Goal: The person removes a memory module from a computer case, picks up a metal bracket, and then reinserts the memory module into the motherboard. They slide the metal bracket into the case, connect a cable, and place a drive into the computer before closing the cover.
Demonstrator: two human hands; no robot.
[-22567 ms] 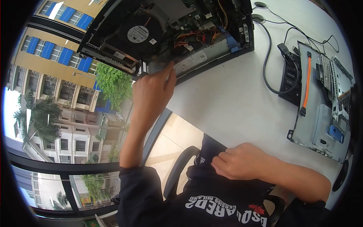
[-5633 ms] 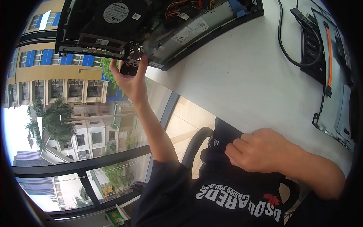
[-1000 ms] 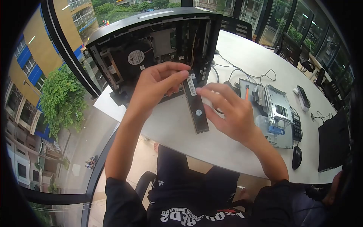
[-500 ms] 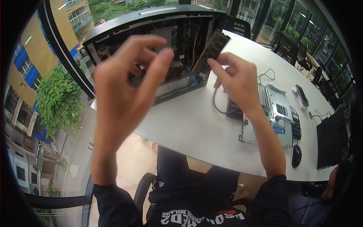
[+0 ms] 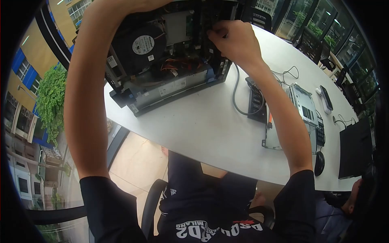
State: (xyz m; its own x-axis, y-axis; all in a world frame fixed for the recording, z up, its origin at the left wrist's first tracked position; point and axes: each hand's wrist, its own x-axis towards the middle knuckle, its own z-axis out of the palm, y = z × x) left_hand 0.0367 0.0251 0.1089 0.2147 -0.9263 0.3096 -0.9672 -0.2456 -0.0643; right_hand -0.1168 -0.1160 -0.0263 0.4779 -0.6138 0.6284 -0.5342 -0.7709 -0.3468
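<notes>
Open-sided black desktop computer case [image 5: 182,94]: stands on the white tabletop [image 5: 190,129], at the end nearest the window, its open side facing the wearer. Top edge is cut off by the frame.

Visible inside: a black fan [image 5: 143,45] with a round white label, a flat silver metal plate [image 5: 177,28] beside it, and orange and red wires [image 5: 182,65] below. A long silver metal housing [image 5: 174,87] bearing white labels runs along the lower edge, with a blue plastic clip [image 5: 210,75] near its right end.

Right hand [image 5: 240,43]: at the right part of the case, fingers curled, thumb and forefinger brought close together over the dark interior. Whether anything is gripped between them cannot be told.

Left hand [image 5: 148,3]: reaches across the top of the case; only the part nearest the wrist shows. Fingers lie outside the frame; their state cannot be told.

Right of the case, a grey cable [image 5: 234,91] loops over the tabletop to a black keyboard [image 5: 257,101]. Just beside the keyboard lies a flat grey metal panel [image 5: 275,137], carrying a silver metal bracket [image 5: 304,106]; the right forearm partly covers the panel. An orange strip cable [image 5: 270,120] shows near the panel's left edge. Farther right sits a black mouse [image 5: 319,163].
</notes>
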